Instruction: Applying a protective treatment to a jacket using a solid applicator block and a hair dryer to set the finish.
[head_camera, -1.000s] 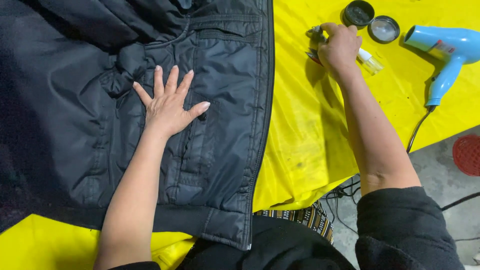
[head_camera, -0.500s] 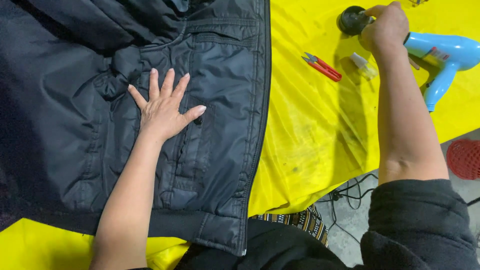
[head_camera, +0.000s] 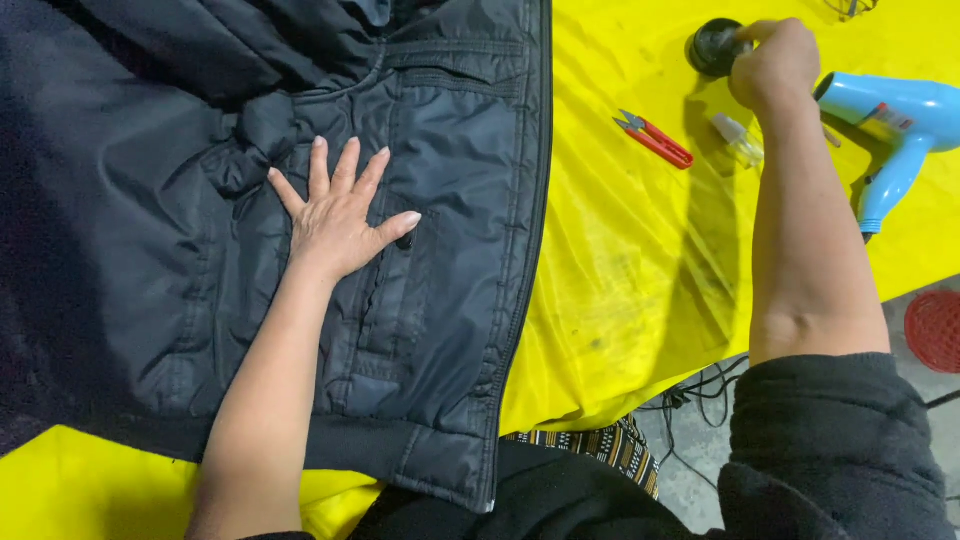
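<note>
The right hand (head_camera: 778, 62) reaches far up and to the right, fingers curled down over a small round black container (head_camera: 716, 46) at the top edge of the yellow table cover (head_camera: 620, 270). The container shows just to the left of the knuckles, touching the fingertips; whether the hand has it gripped or only rests on it cannot be told, since the palm hides the contact. This is the nearer hand by far — the container lies directly under its fingers, while the other hand is well apart, across the whole width of the cover.

The left hand (head_camera: 340, 215) lies flat and spread wide, palm down, on a dark quilted jacket (head_camera: 180, 250), fingers pointing up and away from the body, holding nothing. The jacket is spread over the left half of the surface, its zipper edge running up and down the view, roughly parallel to the forearm.

Around the right hand: a small clear bottle (head_camera: 738, 140) lies just below the wrist, red thread snips (head_camera: 655, 139) lie to the left of it, long axis slanting down to the right, and a blue hair dryer (head_camera: 890, 115) sits just beside the hand on the right, nozzle towards it. None of them lies between hand and container. A red round object (head_camera: 935, 330) sits on the floor at the right — cables trail below the table edge.
</note>
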